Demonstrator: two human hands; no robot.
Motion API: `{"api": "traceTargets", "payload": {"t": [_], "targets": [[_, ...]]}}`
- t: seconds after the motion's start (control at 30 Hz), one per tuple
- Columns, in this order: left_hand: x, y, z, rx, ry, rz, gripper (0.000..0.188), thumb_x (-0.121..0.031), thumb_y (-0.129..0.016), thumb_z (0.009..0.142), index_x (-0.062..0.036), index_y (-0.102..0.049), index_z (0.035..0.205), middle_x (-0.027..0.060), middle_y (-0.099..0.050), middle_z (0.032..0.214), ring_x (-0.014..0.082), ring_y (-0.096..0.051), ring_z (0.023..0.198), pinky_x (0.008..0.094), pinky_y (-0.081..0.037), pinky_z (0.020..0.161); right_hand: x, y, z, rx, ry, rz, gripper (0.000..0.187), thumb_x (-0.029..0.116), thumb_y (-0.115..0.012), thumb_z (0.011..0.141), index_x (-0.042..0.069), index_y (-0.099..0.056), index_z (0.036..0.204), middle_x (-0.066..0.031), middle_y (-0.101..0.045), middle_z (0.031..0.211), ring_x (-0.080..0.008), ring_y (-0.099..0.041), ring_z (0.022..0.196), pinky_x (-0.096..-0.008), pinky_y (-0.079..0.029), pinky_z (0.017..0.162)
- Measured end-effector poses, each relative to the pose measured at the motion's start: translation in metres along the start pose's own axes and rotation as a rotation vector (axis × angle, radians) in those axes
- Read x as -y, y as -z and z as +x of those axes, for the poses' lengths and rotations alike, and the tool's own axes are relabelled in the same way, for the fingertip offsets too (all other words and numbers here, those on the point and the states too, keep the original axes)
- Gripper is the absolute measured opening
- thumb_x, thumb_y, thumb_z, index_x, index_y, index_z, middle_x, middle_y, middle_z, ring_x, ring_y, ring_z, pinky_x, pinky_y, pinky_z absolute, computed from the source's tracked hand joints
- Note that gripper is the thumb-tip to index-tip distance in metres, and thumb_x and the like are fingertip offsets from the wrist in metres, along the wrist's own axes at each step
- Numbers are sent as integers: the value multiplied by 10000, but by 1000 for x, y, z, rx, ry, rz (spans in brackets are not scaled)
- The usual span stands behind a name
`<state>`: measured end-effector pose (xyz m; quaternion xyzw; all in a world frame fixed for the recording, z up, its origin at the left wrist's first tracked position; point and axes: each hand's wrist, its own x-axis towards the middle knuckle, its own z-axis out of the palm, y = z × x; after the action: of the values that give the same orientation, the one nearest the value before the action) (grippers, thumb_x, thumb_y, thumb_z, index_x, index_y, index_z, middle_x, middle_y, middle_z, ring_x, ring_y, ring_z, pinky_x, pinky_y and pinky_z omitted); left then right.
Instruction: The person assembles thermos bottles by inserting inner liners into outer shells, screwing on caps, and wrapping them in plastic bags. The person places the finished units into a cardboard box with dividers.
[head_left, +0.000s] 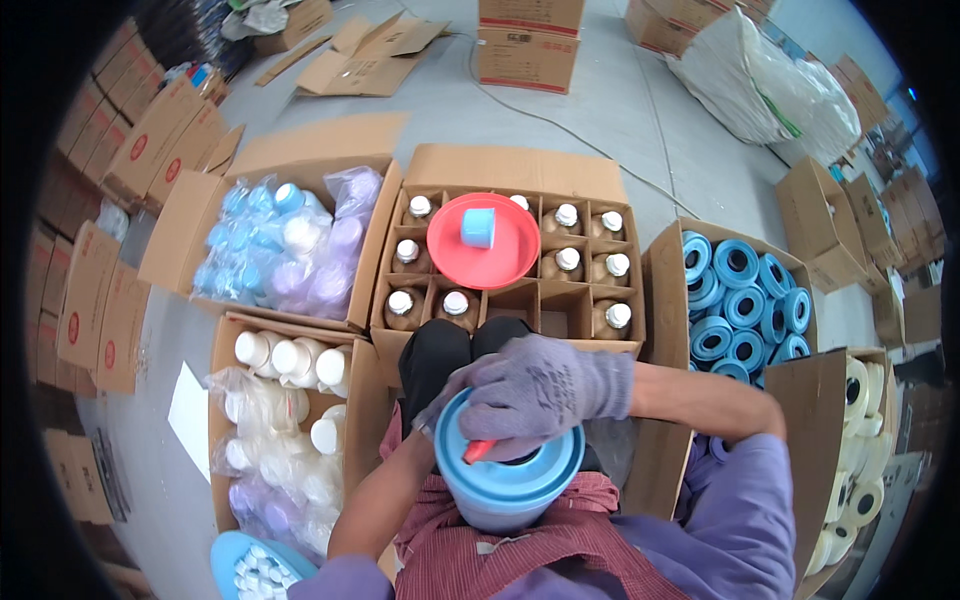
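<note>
Head view: grey floor (620, 125), stacked cartons (526, 62); right hand (530, 392) tight on red piece (480, 451), left hand's (431, 411) grip unclear.

Bkgd: flattened cdbd (365, 72) on grey flr (615, 115), stacked ctns (527, 62) top ctr, thin cable (561, 126) nr them, lg white sack (735, 80) upper R, white sheet (188, 420) at L.
</note>
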<state>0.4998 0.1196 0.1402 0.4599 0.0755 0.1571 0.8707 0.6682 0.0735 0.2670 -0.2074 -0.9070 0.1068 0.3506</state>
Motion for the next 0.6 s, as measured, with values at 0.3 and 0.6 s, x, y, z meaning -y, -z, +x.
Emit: {"api": "traceTargets", "payload": {"t": [0.3,0.6], "targets": [[-9,37,8,-220,-229,947,231,-102,-540,942,26,-566,1132,173,-657,1048,311,-654,1014,366,-515,879,-107,-43,-40,-136,-1038,816,192,239,-664,921,47,-661,926,11,-637,777,-60,-582,665,-231,-470,592],[46,20,-39,-537,-111,989,256,-160,-484,1013,20,-556,1180,173,-641,907,326,-626,845,348,-501,823,-236,-59,-92,-361,-1380,219,388,406,-596,961,28,-612,1046,-85,-640,766,-170,-631,629,-316,-511,586]]}}
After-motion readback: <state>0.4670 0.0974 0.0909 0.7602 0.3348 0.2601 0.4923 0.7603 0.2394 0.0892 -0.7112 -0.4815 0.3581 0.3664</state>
